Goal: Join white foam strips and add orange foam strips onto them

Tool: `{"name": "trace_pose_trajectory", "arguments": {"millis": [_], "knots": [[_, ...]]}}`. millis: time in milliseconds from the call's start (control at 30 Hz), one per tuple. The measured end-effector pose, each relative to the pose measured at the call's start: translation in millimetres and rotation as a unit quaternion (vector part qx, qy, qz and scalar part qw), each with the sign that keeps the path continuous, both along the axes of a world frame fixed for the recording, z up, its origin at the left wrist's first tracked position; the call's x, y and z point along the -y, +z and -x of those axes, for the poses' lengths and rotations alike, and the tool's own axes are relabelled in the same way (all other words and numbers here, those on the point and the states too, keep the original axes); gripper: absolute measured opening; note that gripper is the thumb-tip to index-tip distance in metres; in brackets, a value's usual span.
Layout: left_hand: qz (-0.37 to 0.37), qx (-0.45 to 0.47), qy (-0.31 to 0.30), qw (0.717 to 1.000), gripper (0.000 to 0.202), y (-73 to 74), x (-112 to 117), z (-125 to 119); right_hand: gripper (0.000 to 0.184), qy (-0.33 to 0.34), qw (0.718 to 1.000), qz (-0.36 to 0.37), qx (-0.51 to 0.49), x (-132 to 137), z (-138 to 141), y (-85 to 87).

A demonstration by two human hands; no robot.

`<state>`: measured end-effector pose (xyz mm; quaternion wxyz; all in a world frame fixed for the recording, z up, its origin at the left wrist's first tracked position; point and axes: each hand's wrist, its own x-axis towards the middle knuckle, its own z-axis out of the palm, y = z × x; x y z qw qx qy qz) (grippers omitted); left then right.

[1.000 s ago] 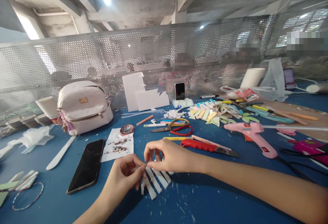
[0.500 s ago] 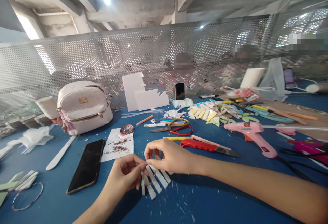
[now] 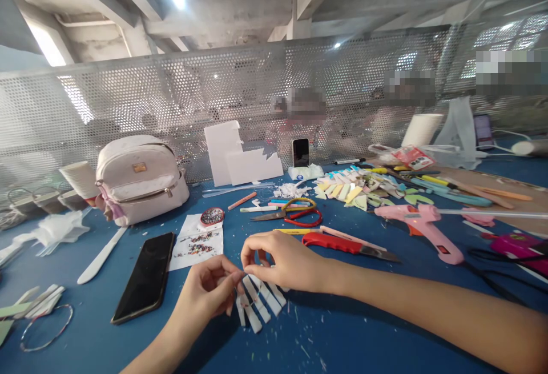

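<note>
Apparently, in the head view, left hand (image 3: 209, 291) and right hand (image 3: 286, 261) nearly met, fingertips drawn close, on what I couldn't tell; strips (image 3: 262, 309) lay just below them, probably light, bendable, best held by edges.

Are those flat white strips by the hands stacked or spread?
Spread: the flat white strips fan out, blue table showing between them.

The near tabletop (image 3: 363, 340) (bar tiny scraps (image 3: 304, 351)) left room, but a red-handled knife (image 3: 331, 242) blocked passage beyond the right hand (image 3: 285, 262).
</note>
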<state>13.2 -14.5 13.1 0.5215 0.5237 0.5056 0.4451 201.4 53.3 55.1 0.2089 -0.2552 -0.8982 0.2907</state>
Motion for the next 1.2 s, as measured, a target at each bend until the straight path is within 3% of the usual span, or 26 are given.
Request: {"name": "trace_pose_trajectory", "arguments": {"millis": [233, 667, 1200], "knots": [[-0.013, -0.015, 0.009, 1.0, 0.048, -0.4, 1, 1, 0.004, 0.002, 1.0, 0.016, 0.007, -4, 0, -4.2], [-0.049, -0.033, -0.002, 0.998, 0.045, -14.3, -3, 7, 0.005, -0.002, 1.0, 0.026, 0.01, -3, 0, -0.9], [-0.033, -0.019, -0.003, 0.999, 0.05, 2.4, 3, -1, 0.007, 0.011, 1.0, -0.015, -0.004, -1, -2, 3.6]]}}
